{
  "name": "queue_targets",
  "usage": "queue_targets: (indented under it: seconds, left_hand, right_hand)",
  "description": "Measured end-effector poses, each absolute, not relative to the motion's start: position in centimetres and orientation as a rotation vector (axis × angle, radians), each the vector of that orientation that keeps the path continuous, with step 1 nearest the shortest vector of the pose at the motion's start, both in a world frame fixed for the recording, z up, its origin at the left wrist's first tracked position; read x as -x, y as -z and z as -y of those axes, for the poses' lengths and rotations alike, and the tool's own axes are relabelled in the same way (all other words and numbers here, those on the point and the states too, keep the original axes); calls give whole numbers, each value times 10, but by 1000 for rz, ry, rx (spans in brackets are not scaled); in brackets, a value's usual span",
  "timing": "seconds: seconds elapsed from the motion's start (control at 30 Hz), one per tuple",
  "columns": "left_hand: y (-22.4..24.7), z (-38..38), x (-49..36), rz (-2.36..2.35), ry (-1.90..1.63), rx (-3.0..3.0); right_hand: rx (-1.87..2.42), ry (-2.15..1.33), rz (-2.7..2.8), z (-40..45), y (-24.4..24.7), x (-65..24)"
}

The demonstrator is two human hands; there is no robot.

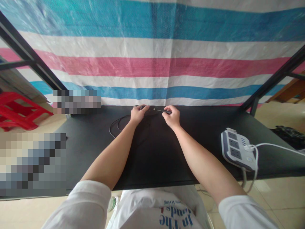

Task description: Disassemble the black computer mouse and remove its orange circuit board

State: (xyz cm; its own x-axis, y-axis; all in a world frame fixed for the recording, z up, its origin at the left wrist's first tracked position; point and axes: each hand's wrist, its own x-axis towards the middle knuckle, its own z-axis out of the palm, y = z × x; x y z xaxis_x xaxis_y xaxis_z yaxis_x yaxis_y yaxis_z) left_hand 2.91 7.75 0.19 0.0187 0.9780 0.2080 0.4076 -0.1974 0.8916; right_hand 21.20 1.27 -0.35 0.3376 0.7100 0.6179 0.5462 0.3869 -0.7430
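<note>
"Striped sheet (166, 66) behind, black desk (154, 159). How far along, lol?"

"Left hand (137, 115) holds a dark gadget (152, 108) by the desk's far edge, right hand (173, 117) pinches a thin tool (168, 112) beside it. Mid-job imo, can't tell what's done or left."

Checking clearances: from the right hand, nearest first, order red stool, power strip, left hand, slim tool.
1. Slim tool, in the right hand
2. Left hand, to its left
3. Power strip, right side
4. Red stool, far left
</note>
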Motion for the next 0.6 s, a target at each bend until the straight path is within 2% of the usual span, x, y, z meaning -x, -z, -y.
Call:
queue_targets:
  seconds: [0.4,0.6]
  left_hand:
    - [0,-79,-28,-1398,-1189,-1665]
    - [0,-79,-28,-1390,-1199,-1651]
  right_hand:
    - [1281,-101,1307,-12,3,-213]
    - [1426,-4,1241,-16,1,-217]
